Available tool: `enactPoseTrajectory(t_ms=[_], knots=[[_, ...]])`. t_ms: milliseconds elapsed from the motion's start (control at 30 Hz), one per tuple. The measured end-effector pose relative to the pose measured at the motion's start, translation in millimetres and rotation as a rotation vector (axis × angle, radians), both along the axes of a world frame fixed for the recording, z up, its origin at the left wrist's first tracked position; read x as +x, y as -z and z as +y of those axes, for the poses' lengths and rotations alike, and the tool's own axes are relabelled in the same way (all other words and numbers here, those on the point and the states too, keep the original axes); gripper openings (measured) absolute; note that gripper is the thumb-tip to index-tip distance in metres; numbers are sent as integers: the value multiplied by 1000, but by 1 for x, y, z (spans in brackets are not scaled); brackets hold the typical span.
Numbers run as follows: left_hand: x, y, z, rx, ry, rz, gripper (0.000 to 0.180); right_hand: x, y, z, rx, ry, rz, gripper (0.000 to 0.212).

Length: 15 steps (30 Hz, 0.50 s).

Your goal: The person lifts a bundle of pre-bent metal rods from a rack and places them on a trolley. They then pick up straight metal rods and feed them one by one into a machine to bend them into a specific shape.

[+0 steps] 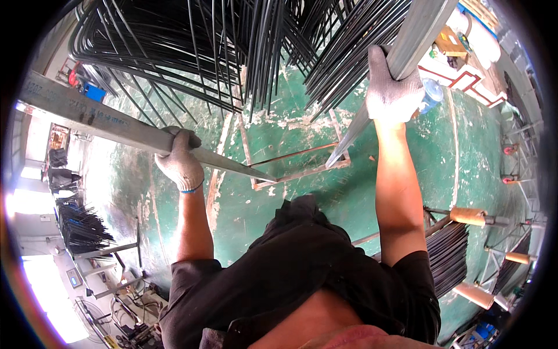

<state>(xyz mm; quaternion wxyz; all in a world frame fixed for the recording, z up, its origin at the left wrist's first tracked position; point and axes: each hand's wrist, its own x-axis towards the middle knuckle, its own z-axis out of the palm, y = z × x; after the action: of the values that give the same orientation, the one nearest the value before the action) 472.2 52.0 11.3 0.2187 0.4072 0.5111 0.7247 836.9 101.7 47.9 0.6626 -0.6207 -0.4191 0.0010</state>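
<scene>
My left hand point(180, 163), in a pale knitted work glove, is wrapped round a grey square metal post point(104, 119) that slants across the left side. My right hand point(395, 90), gloved the same way, grips a second grey metal post point(423, 32) at the upper right. Both posts run down toward a low metal base frame point(302, 174) on the floor, and seem to belong to one rack. Beyond my hands hang many bent black rods point(151, 49), bunched in thick bundles along the top. What holds the rods up is out of view.
Green, worn floor point(273, 136) lies under the rack. A stack of dark rods point(452, 256) rests at my lower right beside tan rollers point(468, 216). Another rod bundle point(84, 227) stands at the left. A blue translucent bottle point(431, 93) shows beyond my right hand.
</scene>
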Motion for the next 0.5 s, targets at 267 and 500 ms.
enactPoseTrajectory(t_ms=[267, 500], knots=[[119, 6, 41, 17, -76, -2, 11, 107, 3, 54, 25, -94, 110, 25], [237, 5, 86, 79, -289, -58, 13, 209, 4, 121, 69, -202, -4, 15]])
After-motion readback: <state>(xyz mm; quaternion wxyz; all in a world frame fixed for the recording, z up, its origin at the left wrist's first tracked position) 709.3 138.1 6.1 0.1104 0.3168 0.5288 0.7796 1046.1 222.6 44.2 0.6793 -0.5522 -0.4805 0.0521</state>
